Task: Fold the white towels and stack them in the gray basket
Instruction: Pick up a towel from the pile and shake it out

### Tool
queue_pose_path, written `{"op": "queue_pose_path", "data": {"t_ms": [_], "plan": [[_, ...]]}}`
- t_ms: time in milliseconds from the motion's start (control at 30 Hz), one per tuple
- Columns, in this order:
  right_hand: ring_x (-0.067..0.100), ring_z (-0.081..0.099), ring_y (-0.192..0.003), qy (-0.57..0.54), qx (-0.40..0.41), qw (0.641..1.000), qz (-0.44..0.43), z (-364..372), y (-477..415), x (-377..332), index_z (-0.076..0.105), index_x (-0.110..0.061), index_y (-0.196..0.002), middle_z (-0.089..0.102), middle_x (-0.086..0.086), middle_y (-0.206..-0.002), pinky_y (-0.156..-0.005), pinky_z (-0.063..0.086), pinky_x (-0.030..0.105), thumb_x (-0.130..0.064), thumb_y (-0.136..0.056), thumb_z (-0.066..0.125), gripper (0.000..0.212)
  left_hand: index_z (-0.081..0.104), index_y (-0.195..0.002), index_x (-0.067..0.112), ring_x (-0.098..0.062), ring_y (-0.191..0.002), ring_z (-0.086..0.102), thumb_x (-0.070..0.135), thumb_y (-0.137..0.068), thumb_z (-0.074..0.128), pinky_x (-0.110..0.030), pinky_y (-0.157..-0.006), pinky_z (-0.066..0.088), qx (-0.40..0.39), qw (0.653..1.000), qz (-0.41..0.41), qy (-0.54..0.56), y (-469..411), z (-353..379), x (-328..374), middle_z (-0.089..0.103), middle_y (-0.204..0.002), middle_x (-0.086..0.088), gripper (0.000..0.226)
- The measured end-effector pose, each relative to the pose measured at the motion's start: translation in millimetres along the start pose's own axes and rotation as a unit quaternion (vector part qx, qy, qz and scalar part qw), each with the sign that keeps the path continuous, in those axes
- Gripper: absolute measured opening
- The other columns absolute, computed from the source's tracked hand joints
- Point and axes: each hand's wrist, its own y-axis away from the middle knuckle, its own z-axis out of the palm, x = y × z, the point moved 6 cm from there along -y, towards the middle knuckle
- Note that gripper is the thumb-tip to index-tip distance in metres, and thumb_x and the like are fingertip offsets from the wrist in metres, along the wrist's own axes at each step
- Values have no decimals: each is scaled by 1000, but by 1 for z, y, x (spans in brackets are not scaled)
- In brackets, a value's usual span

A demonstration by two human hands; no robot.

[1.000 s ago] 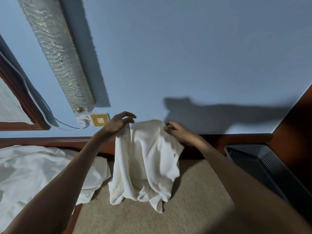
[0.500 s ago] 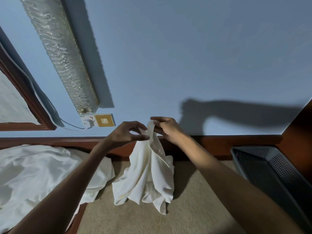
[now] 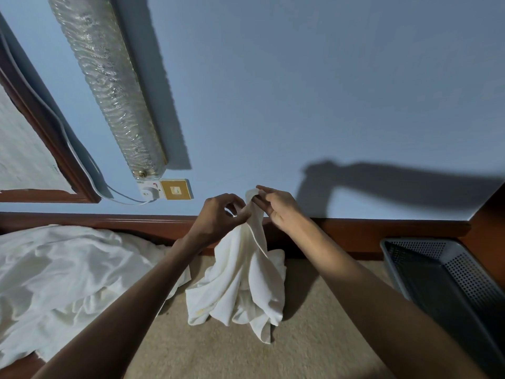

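Hands met at the top of one white towel (image 3: 246, 283), held up in front of the blue wall (image 3: 300, 91). The left hand (image 3: 216, 217) pinched the cloth just below its peak between thumb and curled fingers (image 3: 235, 199). The right hand (image 3: 281, 209) pinched the very tip, its fingers (image 3: 263, 190) bent round the hem. The two hands were nearly touching. From that gathered point the towel hung in loose, unfolded drapes over the beige carpet (image 3: 314, 346); whether its lowest corner touched the carpet could not be told. The gray basket (image 3: 470, 277) stood on the carpet well to the right, close to the wooden skirting (image 3: 369, 231). A heap of white cloth (image 3: 54, 283) lay at the left, beside the left forearm. On the wall above it were a wall socket (image 3: 175, 190) and a foil duct (image 3: 109, 86).
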Motion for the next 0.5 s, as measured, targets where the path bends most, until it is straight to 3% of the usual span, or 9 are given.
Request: {"op": "queue_pose_path", "data": {"t_ms": [200, 333, 433, 500], "plan": [[22, 70, -81, -32, 15, 999, 1, -13, 0, -8, 66, 4, -97, 66, 15, -100, -62, 59, 24, 10, -99, 52, 15, 73, -89, 10, -8, -77, 69, 19, -95, 72, -19, -69, 53, 2, 1000, 6, -10, -7, 9, 3, 73, -80, 3, 11], [22, 73, -76, -1, 0, 1000, 12, -26, 0, -17, 66, 3, -98, 70, 14, -89, -80, 62, 33, 6, -98, 53, 13, 74, -97, 14, -3, -84, 69, 22, -98, 69, -13, -71, 51, 5, 999, 9, -31, -18, -3, 1, 74, -88, 5, 9], [22, 76, -81, 118, -48, 991, 37, -30, -6, -14, 69, -1, -98, 73, 15, -97, -72, 62, 27, 0, -94, 64, 7, 74, -100, 14, -2, -84, 70, 19, -98, 69, -10, -73, 50, 10, 1000, -1, -15, -26, -13, 5, 76, -91, 6, 8], [22, 75, -87, 266, -93, 959, 18, -29, -7, -13, 75, -7, -93, 75, 11, -93, -88, 61, 36, -15, -85, 77, 12, 74, -99, 13, 1, -86, 69, 17, -98, 68, -9, -73, 49, 20, 1000, 0, -15, -31, -19, 10, 76, -92, 7, 8]]}}
